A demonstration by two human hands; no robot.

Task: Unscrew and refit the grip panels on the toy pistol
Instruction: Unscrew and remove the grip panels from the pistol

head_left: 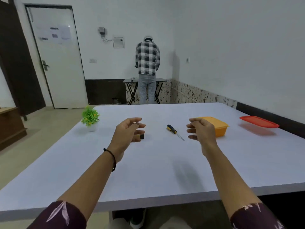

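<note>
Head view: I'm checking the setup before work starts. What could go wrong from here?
1. The screwdriver lies loose between the left hand and right hand; a reach could knock or roll it.
2. Only a dark end of what seems the toy pistol shows behind the left hand, so a grab may fumble.
3. Freed screws might roll across the flat table.

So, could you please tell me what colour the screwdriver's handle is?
The handle is black and yellow; head view.

Papers on the door (56, 63) — print blurred, no text readable
</note>
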